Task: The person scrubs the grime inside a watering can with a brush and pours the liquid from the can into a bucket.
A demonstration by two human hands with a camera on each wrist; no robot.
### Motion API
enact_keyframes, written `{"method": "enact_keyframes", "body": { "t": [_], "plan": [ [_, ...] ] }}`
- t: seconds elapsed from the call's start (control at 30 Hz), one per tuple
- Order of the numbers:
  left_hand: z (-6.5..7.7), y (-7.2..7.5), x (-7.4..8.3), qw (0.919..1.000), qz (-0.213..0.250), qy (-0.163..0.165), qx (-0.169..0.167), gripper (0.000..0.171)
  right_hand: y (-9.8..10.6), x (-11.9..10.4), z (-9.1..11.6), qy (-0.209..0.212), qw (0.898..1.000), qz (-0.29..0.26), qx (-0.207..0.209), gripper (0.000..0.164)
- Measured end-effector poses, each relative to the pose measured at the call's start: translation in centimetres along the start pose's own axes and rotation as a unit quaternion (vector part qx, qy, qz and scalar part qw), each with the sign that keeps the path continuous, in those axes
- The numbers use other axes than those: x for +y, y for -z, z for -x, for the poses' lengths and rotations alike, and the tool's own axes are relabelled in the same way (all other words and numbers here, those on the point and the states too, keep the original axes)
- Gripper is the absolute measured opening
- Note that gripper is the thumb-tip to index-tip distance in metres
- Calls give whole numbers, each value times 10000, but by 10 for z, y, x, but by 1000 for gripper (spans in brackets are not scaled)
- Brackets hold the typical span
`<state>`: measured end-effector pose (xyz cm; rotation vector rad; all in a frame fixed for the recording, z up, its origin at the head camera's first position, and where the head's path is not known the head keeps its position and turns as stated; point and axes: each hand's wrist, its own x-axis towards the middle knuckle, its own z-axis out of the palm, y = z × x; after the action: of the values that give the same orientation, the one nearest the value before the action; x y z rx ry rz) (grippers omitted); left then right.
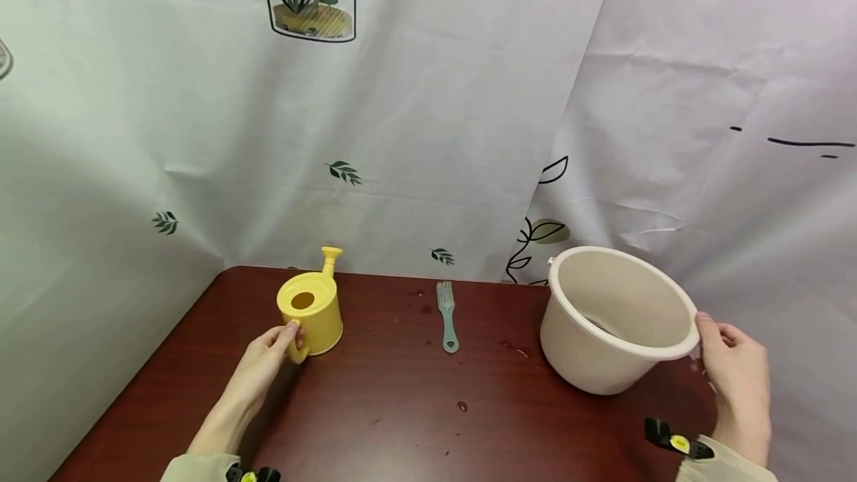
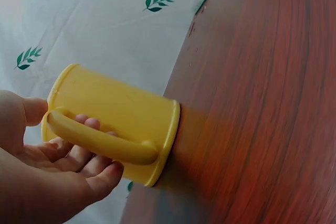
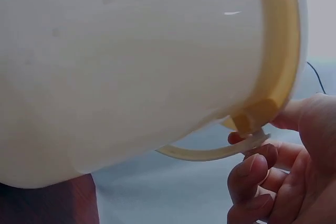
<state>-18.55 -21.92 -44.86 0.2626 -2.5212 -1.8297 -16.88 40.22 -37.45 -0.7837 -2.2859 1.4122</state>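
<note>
On the left of the table, my left hand (image 1: pixel 264 359) grips the handle of a yellow toy watering can (image 1: pixel 323 326). In the left wrist view, the fingers pass through the looped handle (image 2: pixel 100 140) and the thumb lies at the top edge. At the right, my right hand (image 1: pixel 736 363) holds the rim of a cream plastic bucket (image 1: pixel 589 352), thumb on the rim and fingers beneath it. The rim slopes down toward that hand. In the right wrist view, the bucket's thin carrying handle (image 3: pixel 194 155) hangs by the fingers, and the bucket wall fills most of the picture.
A green-handled fork (image 1: pixel 448 318) lies between the watering can and the bucket. Small wet spots (image 1: pixel 462 406) dot the dark red wooden table (image 1: pixel 402 422). A pale cloth printed with plants (image 1: pixel 428 132) hangs right behind the table's far edge.
</note>
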Motion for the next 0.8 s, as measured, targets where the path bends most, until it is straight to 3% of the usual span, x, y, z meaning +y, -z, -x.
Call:
{"method": "enact_keyframes", "body": {
  "t": [0.17, 0.33, 0.43, 0.57, 0.7, 0.8],
  "plan": [
    [4, 6, 7, 9949, -962, -151, 278, 62, 8, -8, 9, 217, 9967, 739, 244, 49],
    [6, 6, 22, 9832, -1527, -653, 760, 59, 5, -22, 24, 779, 9851, 1469, 429, 56],
    [6, 2, 35, 9737, -1786, -1079, 918, 58, -7, -33, 35, 1293, 9775, 1563, 578, 50],
    [8, -9, 52, 9589, -2153, -1551, 1009, 56, -31, -48, 54, 2071, 9674, 1275, 701, 40],
    [4, -26, 67, 9362, -2519, -2182, 1116, 51, -59, -60, 72, 3132, 9432, 905, 643, 31],
    [-1, -38, 75, 9198, -2740, -2590, 1088, 50, -88, -65, 83, 4046, 9098, 795, 471, 29]
  ]
}}
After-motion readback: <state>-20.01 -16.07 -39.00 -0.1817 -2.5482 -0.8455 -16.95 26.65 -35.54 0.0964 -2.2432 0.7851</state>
